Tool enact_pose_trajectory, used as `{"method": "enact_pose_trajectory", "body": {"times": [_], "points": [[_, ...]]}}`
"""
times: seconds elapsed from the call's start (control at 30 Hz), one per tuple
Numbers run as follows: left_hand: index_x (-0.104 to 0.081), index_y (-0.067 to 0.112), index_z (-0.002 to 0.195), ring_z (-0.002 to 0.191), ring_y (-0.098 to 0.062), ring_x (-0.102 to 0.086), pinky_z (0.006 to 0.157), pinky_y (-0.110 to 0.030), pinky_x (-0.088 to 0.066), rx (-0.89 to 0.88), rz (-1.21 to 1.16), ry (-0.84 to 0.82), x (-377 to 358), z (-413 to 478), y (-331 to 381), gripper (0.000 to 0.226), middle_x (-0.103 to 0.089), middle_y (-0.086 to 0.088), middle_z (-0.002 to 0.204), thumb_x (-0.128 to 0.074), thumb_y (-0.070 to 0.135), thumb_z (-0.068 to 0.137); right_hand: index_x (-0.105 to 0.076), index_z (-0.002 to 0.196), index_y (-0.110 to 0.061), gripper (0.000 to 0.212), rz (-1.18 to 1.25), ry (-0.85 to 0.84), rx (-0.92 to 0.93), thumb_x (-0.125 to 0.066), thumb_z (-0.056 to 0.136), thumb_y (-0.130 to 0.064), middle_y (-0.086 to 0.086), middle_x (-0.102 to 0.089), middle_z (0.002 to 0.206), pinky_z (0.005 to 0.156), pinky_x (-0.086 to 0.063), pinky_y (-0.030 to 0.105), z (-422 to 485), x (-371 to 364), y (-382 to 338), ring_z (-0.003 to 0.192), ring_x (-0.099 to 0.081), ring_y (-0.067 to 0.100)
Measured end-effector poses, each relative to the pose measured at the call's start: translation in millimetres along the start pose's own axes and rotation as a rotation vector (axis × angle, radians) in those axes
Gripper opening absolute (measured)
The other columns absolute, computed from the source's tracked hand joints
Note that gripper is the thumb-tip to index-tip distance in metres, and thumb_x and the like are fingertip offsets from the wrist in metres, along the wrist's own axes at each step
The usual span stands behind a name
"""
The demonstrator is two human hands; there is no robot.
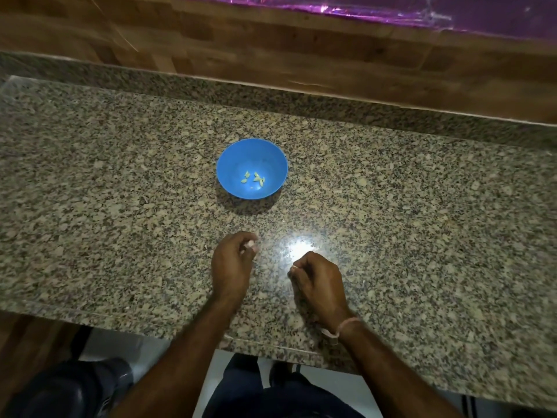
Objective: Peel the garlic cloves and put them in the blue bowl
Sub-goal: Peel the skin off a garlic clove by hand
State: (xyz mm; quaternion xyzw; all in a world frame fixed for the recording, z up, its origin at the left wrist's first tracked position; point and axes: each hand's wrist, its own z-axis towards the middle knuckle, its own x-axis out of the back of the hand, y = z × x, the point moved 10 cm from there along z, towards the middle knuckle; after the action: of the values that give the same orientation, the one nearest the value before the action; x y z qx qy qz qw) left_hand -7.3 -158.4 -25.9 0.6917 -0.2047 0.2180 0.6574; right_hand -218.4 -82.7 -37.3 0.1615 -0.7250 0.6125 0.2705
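Progress entry: partial, with some cloves done and at least one in hand. Blue bowl (pixel 252 152) stands upright on the bench (pixel 422 206), ahead of your hands and well apart from them. Several small, pale yellow-green peeled cloves (pixel 254 178) lie loose on its floor, toward the near side. Your left hand (pixel 232 263) is low over the bench, nearer the bowl of the two. Its grip is closed, fingertips pinching a small pale piece that reads as a garlic clove (pixel 250 244). Whether its skin is on, half off or fully off is too small to tell. Your right hand (pixel 319 279) sits beside the left, apart from it, with fingers curled in. A pale fleck shows at the fingertips, but you cannot tell from this view whether that grip holds a skin, a clove or nothing. A thread band (pixel 340 327) is on the right wrist. Judgement: the pinched clove is either mid-peel or about ready to go to the bowl. How many cloves remain after it cannot be read, since the speckled stone would hide loose cloves or skins. Behind the bench are wood panelling (pixel 271 40) and purple foil (pixel 391 10).
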Motion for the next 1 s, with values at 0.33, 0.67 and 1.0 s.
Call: {"method": "enact_pose_trajectory", "body": {"times": [0.33,0.67,1.0], "points": [[-0.061,0.023,0.126,0.117,-0.021,-0.044,0.089,-0.042,-0.047,-0.031,0.238,0.033,-5.9,-65.3,-16.1,0.037,-0.049,0.0,0.124,-0.076,0.028,0.092,-0.052,0.084,-0.018,0.017,-0.275,-0.026,0.183,-0.057,0.1,-0.016,0.0,-0.052,0.083,0.066,-0.043,0.041,-4.9,-22.3,-18.1,0.081,-0.047,0.022],[-0.063,0.028,0.125,0.114,-0.025,-0.048,0.091,-0.047,-0.046,-0.032,0.365,-0.02,-13.3,-62.7,-9.8,0.038,-0.054,-0.002,0.123,-0.079,0.024,0.09,-0.056,0.076,-0.018,0.017,-0.35,-0.027,-0.038,-0.062,0.082,-0.004,0.001,-0.062,0.076,0.057,-0.036,0.036,13.7,-25.6,-15.9,0.073,-0.054,0.026],[-0.068,0.034,0.103,0.092,-0.016,-0.062,0.073,-0.039,-0.056,0.06,0.163,-0.049,-20.8,-58.2,-2.1,0.015,-0.067,0.014,0.093,-0.065,0.02,0.099,-0.061,0.075,-0.018,0.017,-0.284,0.033,-0.182,-0.067,0.09,-0.01,-0.001,-0.066,0.075,0.056,-0.043,0.036,11.8,-22.1,-8.1,0.071,-0.062,0.022]]}}
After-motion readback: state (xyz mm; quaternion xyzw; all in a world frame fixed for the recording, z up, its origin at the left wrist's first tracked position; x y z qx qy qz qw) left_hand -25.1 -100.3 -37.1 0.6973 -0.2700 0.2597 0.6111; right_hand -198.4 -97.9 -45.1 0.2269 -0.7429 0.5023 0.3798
